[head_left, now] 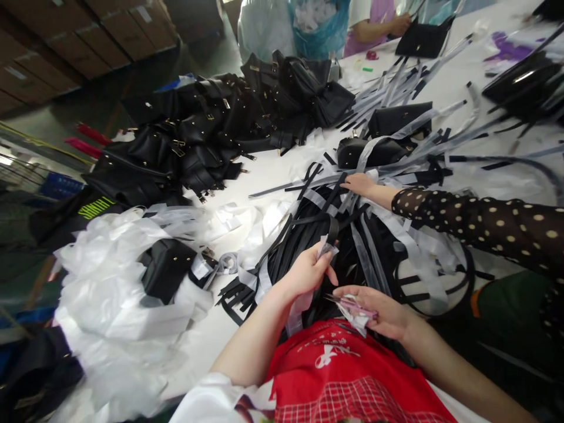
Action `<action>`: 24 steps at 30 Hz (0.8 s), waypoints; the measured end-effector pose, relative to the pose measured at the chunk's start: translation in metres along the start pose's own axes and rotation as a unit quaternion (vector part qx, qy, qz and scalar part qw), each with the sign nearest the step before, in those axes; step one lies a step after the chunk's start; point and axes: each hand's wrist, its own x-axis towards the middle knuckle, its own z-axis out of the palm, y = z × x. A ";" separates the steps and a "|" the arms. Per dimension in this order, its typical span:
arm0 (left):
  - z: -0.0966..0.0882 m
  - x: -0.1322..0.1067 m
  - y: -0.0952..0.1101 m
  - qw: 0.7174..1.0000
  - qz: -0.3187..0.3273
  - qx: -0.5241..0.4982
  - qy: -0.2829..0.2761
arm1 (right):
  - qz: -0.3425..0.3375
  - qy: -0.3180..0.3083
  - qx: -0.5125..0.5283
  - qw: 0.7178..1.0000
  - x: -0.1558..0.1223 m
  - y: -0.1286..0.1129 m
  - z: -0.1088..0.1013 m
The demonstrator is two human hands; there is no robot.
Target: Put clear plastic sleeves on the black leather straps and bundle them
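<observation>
Straps [286,247] lie in a dense black heap at the middle of the white surface [264,167], just ahead of the red apron [321,376]. The left hand [311,270] has its grip closed on one black strap [333,230], raised at the near side of the heap, with a bit of pale wrapping [326,249] bunched against it. The right hand [383,308], just to the right and nearer, is closed around a small pinkish tool [369,314], perhaps snips, along with white scraps [356,320]; the slim tip points left, and whether its blades are parted is too small to tell.

For clean work, hold the strap taut so that its wrapping stands away from the black material, and bring the tip in along the wrapping, angled away from the left hand. A co-worker's hand [360,184] in a dotted sleeve [476,223] reaches into the far side of the heap, so short, controlled movements seem wise. Scraps are best sent left, toward the white wrapping pile [101,282], clear of the straps.
</observation>
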 end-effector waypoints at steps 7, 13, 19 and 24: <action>-0.025 -0.012 0.006 0.989 0.056 0.129 0.055 | -0.010 0.000 -0.098 0.995 -0.003 -0.005 0.013; -0.027 -0.025 0.012 0.985 0.084 0.142 0.052 | -0.321 0.278 -0.374 0.825 0.017 -0.039 0.015; -0.020 -0.030 0.018 0.989 0.085 0.113 0.037 | -0.322 0.301 -0.422 0.792 0.024 -0.048 0.015; -0.020 -0.032 0.021 0.991 0.076 0.106 0.023 | -0.301 0.285 -0.462 0.784 0.021 -0.052 0.023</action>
